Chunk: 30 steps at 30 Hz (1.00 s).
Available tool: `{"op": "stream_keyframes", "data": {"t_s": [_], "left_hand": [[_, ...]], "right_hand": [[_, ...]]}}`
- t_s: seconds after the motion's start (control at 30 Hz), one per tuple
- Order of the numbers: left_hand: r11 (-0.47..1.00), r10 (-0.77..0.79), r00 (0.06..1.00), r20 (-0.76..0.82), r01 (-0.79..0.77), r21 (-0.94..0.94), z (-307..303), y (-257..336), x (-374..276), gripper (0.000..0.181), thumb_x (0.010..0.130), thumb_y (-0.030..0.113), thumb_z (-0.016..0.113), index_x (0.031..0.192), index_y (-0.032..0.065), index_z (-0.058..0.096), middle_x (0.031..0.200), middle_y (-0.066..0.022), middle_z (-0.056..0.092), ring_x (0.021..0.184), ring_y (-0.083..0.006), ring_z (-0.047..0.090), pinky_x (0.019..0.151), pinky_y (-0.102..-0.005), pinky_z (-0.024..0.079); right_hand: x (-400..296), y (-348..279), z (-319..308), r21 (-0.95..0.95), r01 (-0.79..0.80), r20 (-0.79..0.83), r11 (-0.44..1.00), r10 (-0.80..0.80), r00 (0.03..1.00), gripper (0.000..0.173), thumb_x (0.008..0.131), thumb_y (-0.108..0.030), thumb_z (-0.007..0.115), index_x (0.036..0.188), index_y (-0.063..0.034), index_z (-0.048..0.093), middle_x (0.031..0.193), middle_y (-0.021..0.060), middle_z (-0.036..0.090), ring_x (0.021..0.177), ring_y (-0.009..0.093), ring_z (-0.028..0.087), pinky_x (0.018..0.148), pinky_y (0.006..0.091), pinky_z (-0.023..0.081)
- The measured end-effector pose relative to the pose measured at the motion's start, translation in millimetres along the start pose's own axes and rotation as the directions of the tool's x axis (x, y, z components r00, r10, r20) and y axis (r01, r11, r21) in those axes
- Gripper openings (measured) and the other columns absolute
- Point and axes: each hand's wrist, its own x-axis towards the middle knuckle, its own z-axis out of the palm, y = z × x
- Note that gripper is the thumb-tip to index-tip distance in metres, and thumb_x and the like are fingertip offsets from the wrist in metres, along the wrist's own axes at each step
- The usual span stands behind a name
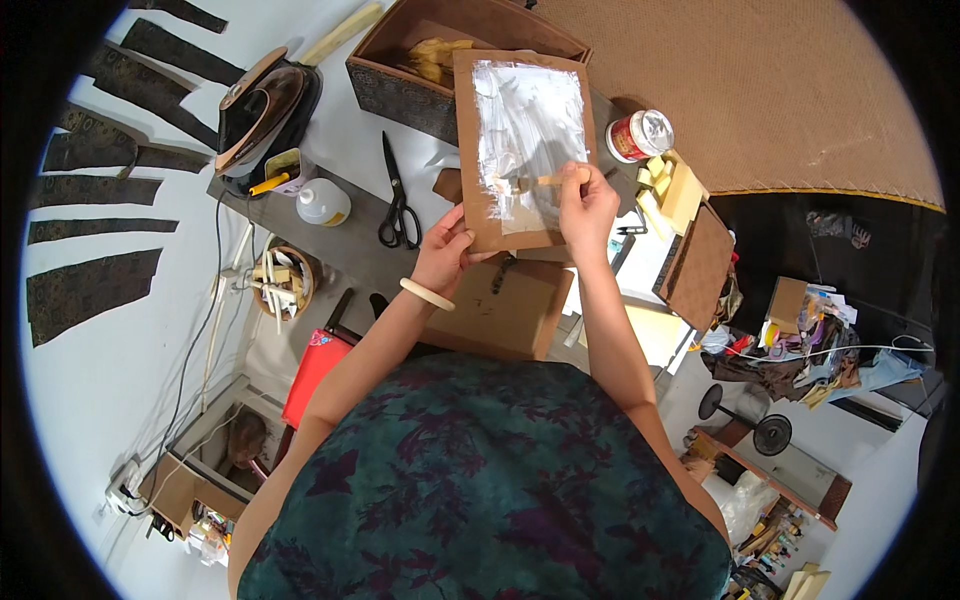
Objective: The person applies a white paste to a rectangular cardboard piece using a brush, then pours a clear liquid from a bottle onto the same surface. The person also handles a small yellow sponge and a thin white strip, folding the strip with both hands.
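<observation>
My left hand (444, 251) grips the lower left corner of a brown rectangular board (466, 150), thumb on its face. White paste (532, 112) in streaks covers most of the board's face, with a bare brown margin around it. In my right hand (590, 210) is the handle of a small flat brush (536, 181), its bristles at the paste on the board's lower part. Behind the board's top edge stands an open patterned box (405, 101) holding crumpled yellowish material (439, 56). A jar with a red label (639, 136) stands right of the board.
Black scissors (397, 202), a white bottle (322, 202) and an iron (262, 120) lie or stand to the left. Yellowish blocks (679, 191) and a brown panel (697, 262) are at the right. Another brown board (495, 307) lies close before me; a wastebasket (285, 281) stands at the lower left.
</observation>
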Motion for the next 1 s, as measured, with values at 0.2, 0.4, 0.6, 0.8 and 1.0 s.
{"op": "stream_keyframes", "data": {"t_s": [0.2, 0.4, 0.6, 0.8, 1.0], "left_hand": [[1.000, -0.014, 1.000, 0.017, 0.014, 0.007, -2.0, 0.3, -0.8, 0.050, 0.102, -0.002, 0.042, 0.152, 0.0041, 0.040, 0.140, -0.0105, 0.058, 0.122, -0.0244, 0.064, 0.097, -0.0401, 0.059], [1.000, 0.010, 1.000, 0.010, -0.010, -0.020, 0.2, -1.0, -2.5, 0.049, 0.103, 0.003, 0.047, 0.151, 0.0037, 0.040, 0.139, -0.0134, 0.060, 0.121, -0.0264, 0.065, 0.098, -0.0417, 0.059], [0.998, -0.039, 0.999, -0.031, 0.040, 0.042, 4.7, 7.0, -3.5, 0.051, 0.101, -0.004, 0.041, 0.151, 0.0023, 0.041, 0.139, -0.0115, 0.059, 0.122, -0.0241, 0.064, 0.098, -0.0394, 0.059], [1.000, 0.022, 1.000, 0.005, -0.022, 0.018, 2.0, -3.3, -0.8, 0.047, 0.102, 0.002, 0.047, 0.149, 0.0024, 0.043, 0.137, -0.0122, 0.061, 0.122, -0.0257, 0.064, 0.100, -0.0430, 0.058], [1.000, -0.003, 1.000, -0.017, 0.003, 0.030, 5.2, 0.6, 0.5, 0.044, 0.102, 0.001, 0.046, 0.147, 0.0013, 0.045, 0.137, -0.0137, 0.061, 0.123, -0.0264, 0.063, 0.100, -0.0448, 0.058]], "right_hand": [[13.9, -0.5, 4.3, -0.016, 0.086, -0.026, 0.996, -0.086, 0.996, 0.025, 0.102, -0.020, 0.063, 0.091, 0.0009, 0.070, 0.063, 0.0005, 0.058, 0.058, 0.006, 0.049, 0.054, 0.0256, 0.041], [-23.6, -19.3, -20.0, 0.071, -0.024, 0.038, 0.997, 0.022, 0.999, 0.020, 0.100, -0.018, 0.065, 0.093, 0.0006, 0.070, 0.060, 0.0031, 0.058, 0.055, 0.005, 0.051, 0.051, 0.0253, 0.040], [-28.1, 0.2, -25.7, -0.180, 0.164, -0.067, 0.970, -0.178, 0.982, 0.019, 0.101, -0.014, 0.062, 0.091, 0.0012, 0.068, 0.064, 0.0051, 0.067, 0.050, 0.007, 0.051, 0.048, 0.0254, 0.041], [-34.2, -4.6, -6.0, -0.156, 0.264, -0.019, 0.952, -0.270, 0.963, 0.017, 0.099, -0.015, 0.065, 0.091, -0.0007, 0.070, 0.065, 0.0092, 0.067, 0.049, 0.011, 0.055, 0.049, 0.0279, 0.043], [-25.1, -8.5, -31.4, -0.099, 0.186, -0.143, 0.978, -0.199, 0.970, 0.019, 0.101, -0.015, 0.064, 0.091, 0.0006, 0.069, 0.063, 0.0037, 0.062, 0.053, 0.008, 0.051, 0.051, 0.0262, 0.043]]}}
